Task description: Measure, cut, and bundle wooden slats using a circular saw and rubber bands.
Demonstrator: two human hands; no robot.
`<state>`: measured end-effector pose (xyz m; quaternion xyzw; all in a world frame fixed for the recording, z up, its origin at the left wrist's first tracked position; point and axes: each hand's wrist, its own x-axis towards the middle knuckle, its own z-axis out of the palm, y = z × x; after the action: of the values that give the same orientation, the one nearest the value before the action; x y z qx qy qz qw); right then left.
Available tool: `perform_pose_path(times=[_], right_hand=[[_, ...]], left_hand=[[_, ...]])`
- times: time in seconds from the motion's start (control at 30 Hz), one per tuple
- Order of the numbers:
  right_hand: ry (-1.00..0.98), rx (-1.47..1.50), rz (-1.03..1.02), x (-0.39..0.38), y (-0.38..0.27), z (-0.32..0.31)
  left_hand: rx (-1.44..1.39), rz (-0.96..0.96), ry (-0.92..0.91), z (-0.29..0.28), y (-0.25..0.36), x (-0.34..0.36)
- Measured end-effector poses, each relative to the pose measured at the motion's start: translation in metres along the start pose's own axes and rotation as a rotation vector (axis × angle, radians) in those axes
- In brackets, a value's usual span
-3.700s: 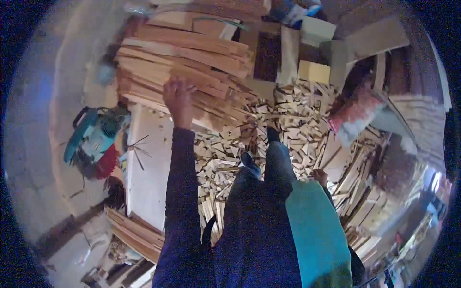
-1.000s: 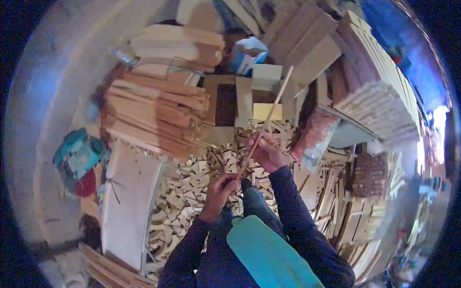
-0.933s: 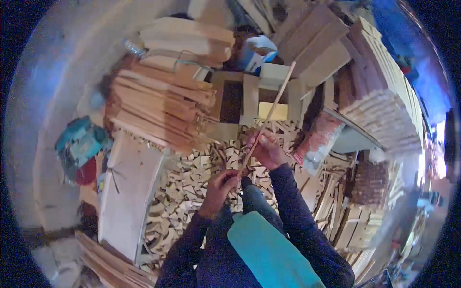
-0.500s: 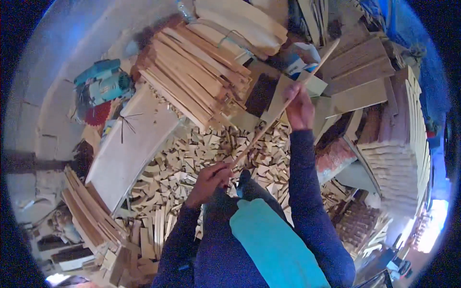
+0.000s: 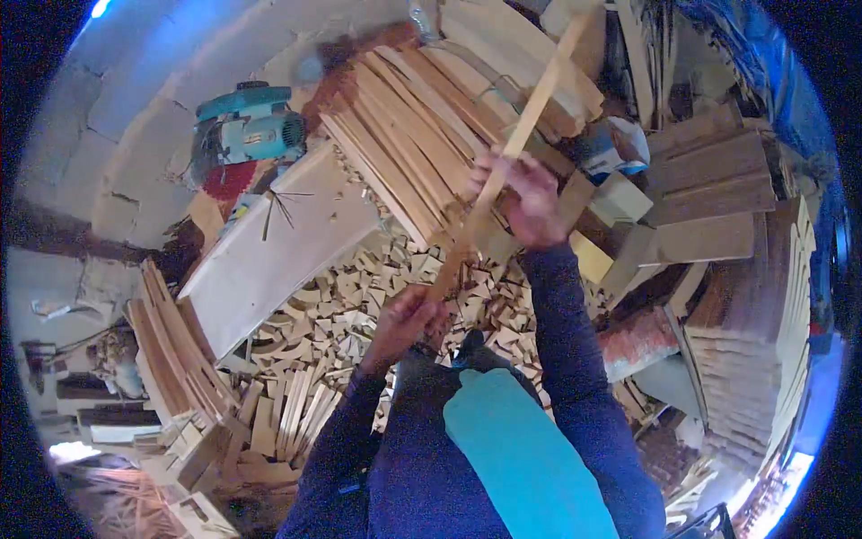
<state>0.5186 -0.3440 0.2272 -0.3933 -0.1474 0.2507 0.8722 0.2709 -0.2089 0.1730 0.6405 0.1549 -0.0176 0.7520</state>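
Note:
A long, thin wooden strip [image 5: 541, 90] slants up and away from me, its broad face showing. My left hand [image 5: 404, 328] is closed on its near end, low over a heap of small wood offcuts [image 5: 332, 310]. Farther along, my right hand [image 5: 536, 205] holds the strip about its middle, with fingers on both sides; motion smears them a little. Behind the strip lies a stack of long wooden slats [image 5: 395, 135], just left of my right hand.
A teal power tool [image 5: 251, 130] stands at the far left, beside a pale board [image 5: 278, 242]. Curved wood pieces [image 5: 171, 346] lean at the left. On the right are brown boards [image 5: 709, 193] and a tall stack of wavy-edged pieces [image 5: 750, 350]. A blue-and-white bag [image 5: 620, 148] sits beyond my right hand.
The strip has turned from its narrow edge to its broad face, and its far end points farther away. My right hand has shifted slightly left, and the surroundings have moved in view.

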Motion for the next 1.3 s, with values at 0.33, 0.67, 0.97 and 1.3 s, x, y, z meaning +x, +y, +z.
perform_pose_path(times=[0.33,0.67,0.97,1.3], right_hand=[[0.263,-0.016,0.097,-0.033,0.004,-0.055],[0.249,-0.28,0.083,-0.082,0.068,-0.053],[0.156,0.064,0.32,-0.085,0.056,-0.013],[0.241,0.201,0.267,-0.104,0.071,-0.104]], left_hand=[[0.576,0.049,0.471,-0.051,-0.048,0.16],[0.757,-0.106,0.786,-0.109,-0.088,0.261],[1.596,0.39,0.919,-0.218,-0.192,0.361],[1.002,-0.064,0.574,-0.045,-0.104,0.312]])
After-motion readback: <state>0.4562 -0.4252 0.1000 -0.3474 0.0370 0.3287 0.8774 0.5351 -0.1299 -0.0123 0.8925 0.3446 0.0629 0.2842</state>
